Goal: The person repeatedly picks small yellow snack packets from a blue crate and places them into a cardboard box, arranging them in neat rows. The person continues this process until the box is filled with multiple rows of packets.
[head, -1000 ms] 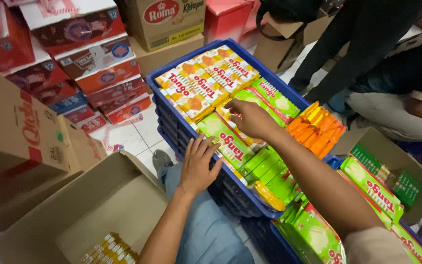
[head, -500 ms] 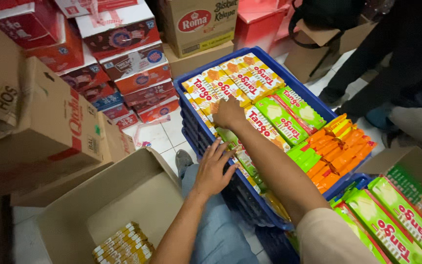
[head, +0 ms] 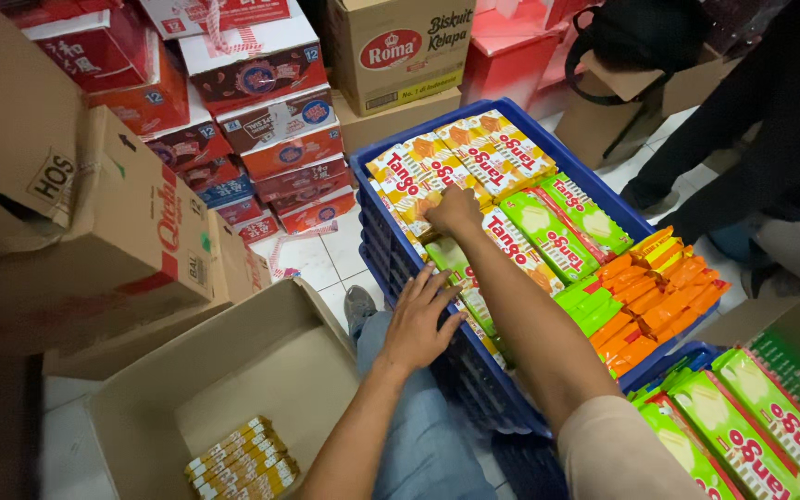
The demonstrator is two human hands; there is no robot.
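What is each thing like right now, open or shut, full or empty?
Blue plastic crate: open, packed with wafer packs.
Brown cardboard box on the floor: open, nearly empty, yellow packs in one corner.
Left hand: flat on crate rim.
Right hand: on yellow wafer packs.

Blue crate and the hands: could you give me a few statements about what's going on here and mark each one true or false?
1. The right hand reaches among yellow-orange packets in the blue crate. True.
2. The left hand holds a green packet in the air. False: it rests on the crate's near edge, holding nothing.
3. The open cardboard box holds some yellow packs. True.
4. The crate holds only green packets. False: yellow-orange, green and orange ones lie in it.
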